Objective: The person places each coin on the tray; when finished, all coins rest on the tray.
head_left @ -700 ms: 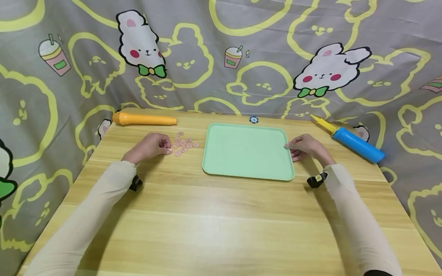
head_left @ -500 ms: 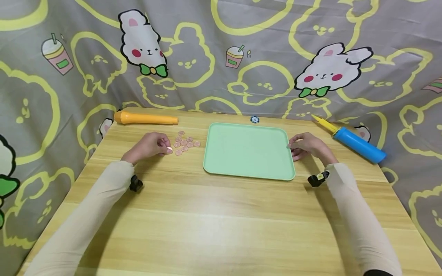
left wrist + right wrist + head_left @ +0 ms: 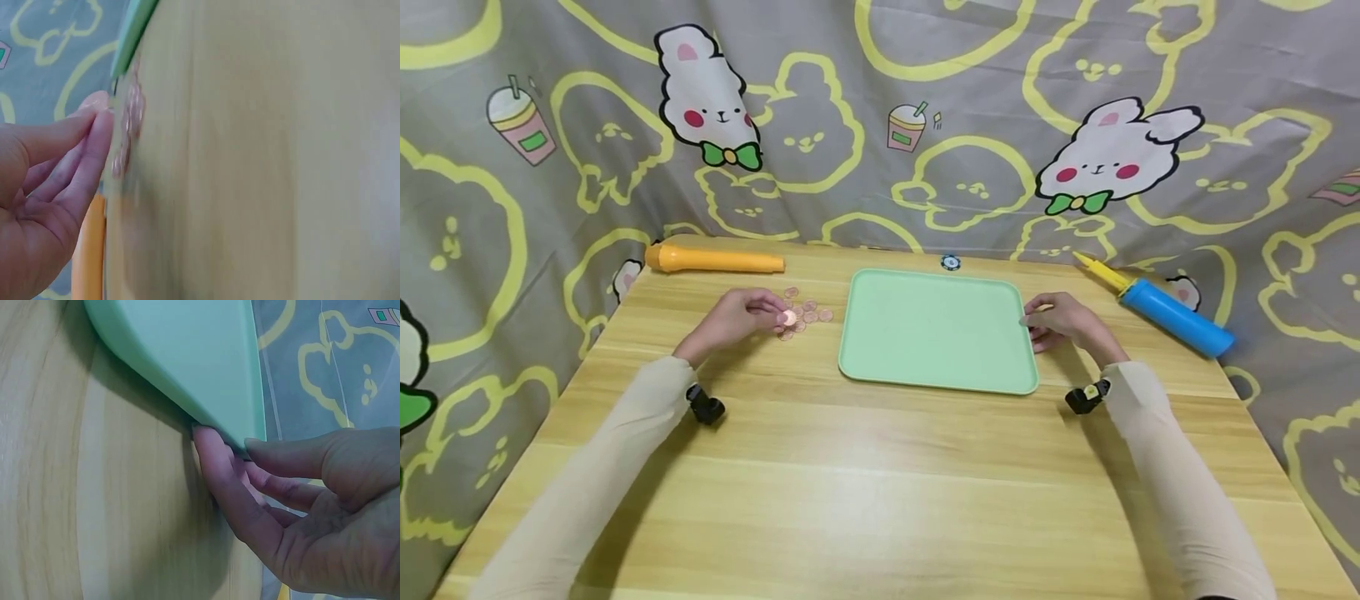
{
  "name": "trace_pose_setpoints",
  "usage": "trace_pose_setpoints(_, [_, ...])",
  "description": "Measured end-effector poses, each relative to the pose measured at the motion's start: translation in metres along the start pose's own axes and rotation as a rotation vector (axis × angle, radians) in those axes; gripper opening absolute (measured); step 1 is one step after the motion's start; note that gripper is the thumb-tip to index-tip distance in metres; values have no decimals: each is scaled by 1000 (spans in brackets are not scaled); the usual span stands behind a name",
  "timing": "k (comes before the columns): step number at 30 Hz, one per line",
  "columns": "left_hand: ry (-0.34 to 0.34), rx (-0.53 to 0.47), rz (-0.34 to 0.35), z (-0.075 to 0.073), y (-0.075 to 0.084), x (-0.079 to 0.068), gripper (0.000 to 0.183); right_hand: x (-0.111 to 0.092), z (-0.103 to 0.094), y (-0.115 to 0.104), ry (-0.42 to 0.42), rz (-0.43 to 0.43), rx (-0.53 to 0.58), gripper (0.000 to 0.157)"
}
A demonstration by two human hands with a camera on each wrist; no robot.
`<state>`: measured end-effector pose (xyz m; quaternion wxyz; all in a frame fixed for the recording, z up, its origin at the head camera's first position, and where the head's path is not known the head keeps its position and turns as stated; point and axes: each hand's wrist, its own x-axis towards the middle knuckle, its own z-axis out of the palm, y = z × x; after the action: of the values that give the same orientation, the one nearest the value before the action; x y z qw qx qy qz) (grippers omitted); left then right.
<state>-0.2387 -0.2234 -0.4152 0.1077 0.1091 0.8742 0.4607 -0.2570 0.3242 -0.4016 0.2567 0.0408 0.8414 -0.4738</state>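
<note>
In the head view my left hand [image 3: 733, 319] pinches a copper coin [image 3: 790, 317] between thumb and fingertips, over a loose cluster of copper coins [image 3: 810, 317] on the table. The left wrist view shows the pinched coin [image 3: 95, 99] raised above the flat coins [image 3: 132, 112]. On the other side, my right hand [image 3: 1060, 320] grips the right rim of a light green tray [image 3: 936, 333]. Up close in the right wrist view, the thumb lies at the top of the tray's rim [image 3: 187, 394] and the fingers are under it.
An orange toy microphone [image 3: 715, 258] lies at the back left of the wooden table [image 3: 865, 483]. Behind the tray is a blue-and-white poker chip [image 3: 951, 262]. A blue and yellow hand pump [image 3: 1176, 318] lies at the back right. A patterned curtain [image 3: 820, 192] hangs behind.
My left hand has moved right with the pinched coin, from the left edge of the cluster to over it. The right hand and the tray have stayed in place.
</note>
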Motion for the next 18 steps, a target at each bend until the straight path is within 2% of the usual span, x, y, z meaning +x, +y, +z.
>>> trace_pose_setpoints(4, [16, -71, -17, 9, 7, 12, 32, 1, 0, -1, -2, -6, -18, 36])
trace_pose_setpoints(9, [11, -128, 4, 27, 23, 28, 33, 2, 0, 1, 22, -25, -40, 29])
trace_pose_setpoints(14, [-17, -299, -63, 46, 42, 40, 28, 3, 5, 2, 10, -65, -60, 25])
trace_pose_setpoints(18, [-53, -417, -74, 62, 52, 52, 30, 2, 6, -1, 2, -76, -96, 20])
